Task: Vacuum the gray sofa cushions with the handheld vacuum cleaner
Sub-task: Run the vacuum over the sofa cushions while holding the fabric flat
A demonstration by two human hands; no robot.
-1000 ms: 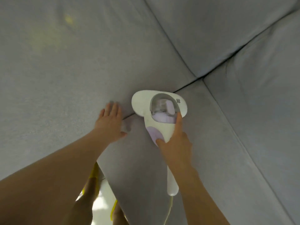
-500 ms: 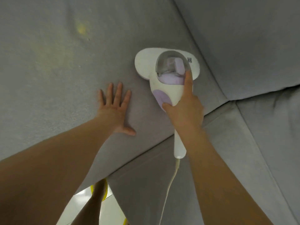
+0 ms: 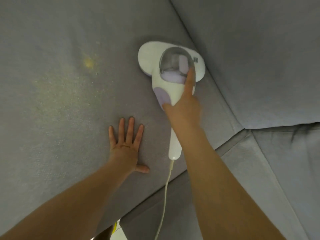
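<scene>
A white handheld vacuum cleaner (image 3: 155,58) with a clear dust cup and lilac panels lies head-down on the large gray seat cushion (image 3: 60,101), near the seam with the back cushion (image 3: 259,58). My right hand (image 3: 183,108) grips its handle, index finger stretched along the dust cup. My left hand (image 3: 126,146) presses flat on the same cushion, fingers spread, a little left of and below the vacuum. A white cord (image 3: 164,196) trails from the handle's end towards the bottom edge.
A yellow stain (image 3: 89,62) and pale specks mark the seat cushion at the left. A second gray seat cushion (image 3: 259,187) lies to the lower right across a seam. A bit of floor (image 3: 116,231) shows at the bottom.
The vacuum has moved up from the seam between the seat cushions onto the large cushion, towards the back cushion. My left hand went from fingers together at the seam to flat and spread on it.
</scene>
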